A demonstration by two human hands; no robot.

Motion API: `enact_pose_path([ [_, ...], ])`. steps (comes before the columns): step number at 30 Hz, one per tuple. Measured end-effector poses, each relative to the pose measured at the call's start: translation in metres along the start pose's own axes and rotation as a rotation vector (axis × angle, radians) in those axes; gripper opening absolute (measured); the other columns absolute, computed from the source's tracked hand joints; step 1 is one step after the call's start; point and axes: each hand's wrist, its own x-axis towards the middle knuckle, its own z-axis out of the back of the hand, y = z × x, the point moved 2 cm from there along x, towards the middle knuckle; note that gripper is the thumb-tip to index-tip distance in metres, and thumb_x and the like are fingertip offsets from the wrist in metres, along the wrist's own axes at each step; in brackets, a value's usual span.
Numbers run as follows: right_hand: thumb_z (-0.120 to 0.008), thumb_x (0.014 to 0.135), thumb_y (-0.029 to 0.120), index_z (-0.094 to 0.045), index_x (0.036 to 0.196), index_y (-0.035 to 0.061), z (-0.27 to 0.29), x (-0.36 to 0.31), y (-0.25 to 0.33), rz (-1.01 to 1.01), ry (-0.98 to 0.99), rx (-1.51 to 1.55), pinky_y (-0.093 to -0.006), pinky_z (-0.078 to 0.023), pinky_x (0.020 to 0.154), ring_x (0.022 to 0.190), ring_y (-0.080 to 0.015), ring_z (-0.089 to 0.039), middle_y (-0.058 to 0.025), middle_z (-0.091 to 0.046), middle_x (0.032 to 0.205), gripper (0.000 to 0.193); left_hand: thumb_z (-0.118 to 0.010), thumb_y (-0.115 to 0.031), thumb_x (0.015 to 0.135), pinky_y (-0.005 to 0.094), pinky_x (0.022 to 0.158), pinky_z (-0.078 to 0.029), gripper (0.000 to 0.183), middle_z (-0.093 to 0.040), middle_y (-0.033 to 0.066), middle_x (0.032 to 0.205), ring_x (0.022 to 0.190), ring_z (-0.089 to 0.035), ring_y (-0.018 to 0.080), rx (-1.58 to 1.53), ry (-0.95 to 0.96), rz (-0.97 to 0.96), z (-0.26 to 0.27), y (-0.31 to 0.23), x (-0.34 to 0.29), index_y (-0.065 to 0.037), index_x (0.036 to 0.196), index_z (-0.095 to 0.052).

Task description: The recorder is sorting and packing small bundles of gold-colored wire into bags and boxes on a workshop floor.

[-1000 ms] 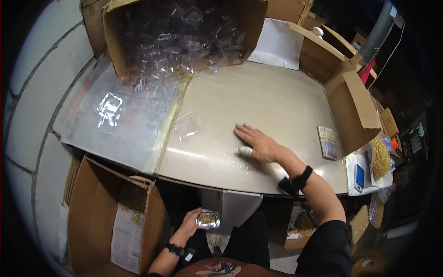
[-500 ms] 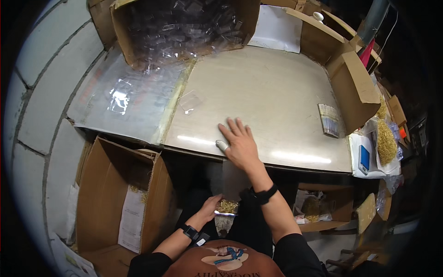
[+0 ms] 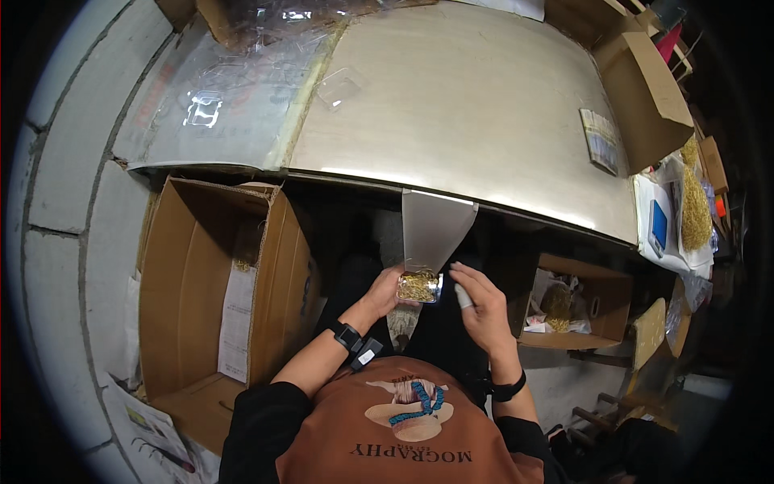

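Observation:
My left hand (image 3: 389,290) grips a small clear plastic box (image 3: 436,298) by its left side. Small gold-coloured metal pieces (image 3: 419,285) fill the box; their exact kind is too small to make out. Just behind it, a pale sloping chute (image 3: 435,230) comes down from the table's front edge, its narrow lower end meeting the box's far side. To the right of the box, apart from it, my right hand (image 3: 484,306) is open and holds nothing. A white covering wraps one of its digits.
The metal-topped table (image 3: 459,97) bears a loose clear plastic piece (image 3: 340,87), a banded stack of printed slips (image 3: 599,139) and a blue-faced device (image 3: 658,226). Cardboard boxes stand below at left (image 3: 193,298) and right (image 3: 605,302). Gold pieces (image 3: 695,210) heap at far right.
My right hand has left the tabletop and come down beside the box. My left hand has raised the box to the chute's lower end. The view has tilted downward.

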Motion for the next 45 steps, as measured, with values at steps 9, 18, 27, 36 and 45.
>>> enact_pose_path([
  [9, -0.057, 0.079, -0.003, -0.062, 0.101, -0.0018, -0.011, -0.046, -0.009, -0.193, 0.013, 0.065, -0.0344, -0.05, 0.082, 0.094, -0.0318, -0.063, -0.018, -0.063, 0.101, 0.023, -0.04, -0.036, 0.098, 0.0266, 0.053, -0.059, 0.04, -0.065, 0.0118, 0.092, 0.073, -0.067, 0.0157, 0.134, 0.037, -0.007, -0.001, 0.002, -0.046, -0.001, 0.106, -0.056],
  [18, -0.059, 0.081, 0.005, -0.058, 0.112, -0.0028, -0.036, 0.005, 0.0, -0.042, 0.162, 0.432, -0.0322, -0.048, 0.086, 0.097, -0.0298, -0.062, -0.0183, -0.062, 0.105, 0.032, -0.047, -0.036, 0.095, 0.0273, 0.047, -0.056, 0.04, -0.065, 0.0089, 0.087, 0.068, -0.066, 0.0148, 0.395, 0.071, -0.026, -0.037, -0.043, -0.078, 0.001, 0.105, -0.058],
  [27, -0.064, 0.073, -0.004, -0.064, 0.095, 0.0007, -0.034, -0.009, 0.024, 0.19, -0.158, -0.048, -0.032, -0.052, 0.076, 0.085, -0.0255, -0.064, -0.0117, -0.066, 0.091, 0.022, -0.044, -0.033, 0.097, 0.0282, 0.045, -0.056, 0.038, -0.066, 0.01, 0.086, 0.066, -0.067, 0.0167, 0.186, -0.012, -0.113, -0.048, -0.045, -0.082, 0.0, 0.107, -0.058],
  [36, -0.067, 0.068, 0.002, -0.06, 0.104, 0.0008, -0.044, -0.023, 0.039, 0.326, -0.078, -0.334, -0.0441, -0.042, 0.097, 0.112, -0.0313, -0.055, -0.015, -0.06, 0.113, 0.037, -0.041, -0.036, 0.097, 0.0266, 0.051, -0.058, 0.038, -0.064, 0.007, 0.091, 0.074, -0.066, 0.0142, 0.026, -0.141, -0.29, -0.05, -0.042, -0.075, -0.003, 0.106, -0.058],
  [45, -0.058, 0.081, 0.001, -0.061, 0.108, -0.0012, -0.026, -0.001, 0.011, -0.162, -0.153, 0.297, -0.0322, -0.048, 0.08, 0.09, -0.0264, -0.063, -0.0148, -0.065, 0.099, 0.026, -0.049, -0.028, 0.095, 0.0262, 0.05, -0.057, 0.03, -0.065, 0.0088, 0.091, 0.073, -0.067, 0.0155, 0.218, -0.064, -0.3, -0.058, -0.051, -0.085, -0.002, 0.107, -0.057],
])
